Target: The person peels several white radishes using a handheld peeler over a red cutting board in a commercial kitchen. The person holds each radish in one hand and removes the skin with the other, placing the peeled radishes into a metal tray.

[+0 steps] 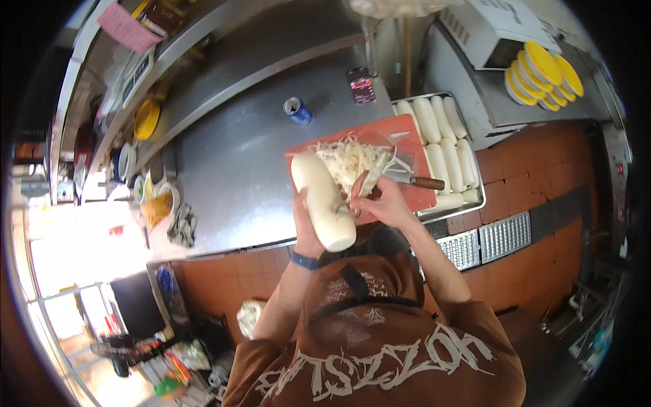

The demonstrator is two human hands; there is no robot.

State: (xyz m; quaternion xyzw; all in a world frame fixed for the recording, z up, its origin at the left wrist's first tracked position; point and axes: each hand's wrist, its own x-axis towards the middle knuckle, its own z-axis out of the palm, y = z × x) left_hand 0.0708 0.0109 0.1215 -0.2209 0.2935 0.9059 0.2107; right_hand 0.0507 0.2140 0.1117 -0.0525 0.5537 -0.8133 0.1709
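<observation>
My left hand [306, 226] holds a large peeled white radish [323, 201] upright-slanted above the near left part of a red cutting board [325, 137]. My right hand [379, 201] is closed around a peeler [342, 207], whose head is against the radish's side; a strip of peel [375, 175] hangs over the fingers. A heap of pale peelings [351, 157] lies on the board behind the hands. Beside it rests a cleaver with a wooden handle [428, 183], its blade partly under peelings.
A metal tray [482, 203] of peeled white radishes stands right of the board. On the steel worktop [229, 168] are a blue can [298, 111] and a phone [361, 85]. Containers and a crumpled cloth [182, 226] sit at the left end. Yellow-lidded tubs [539, 76] stand at the back right.
</observation>
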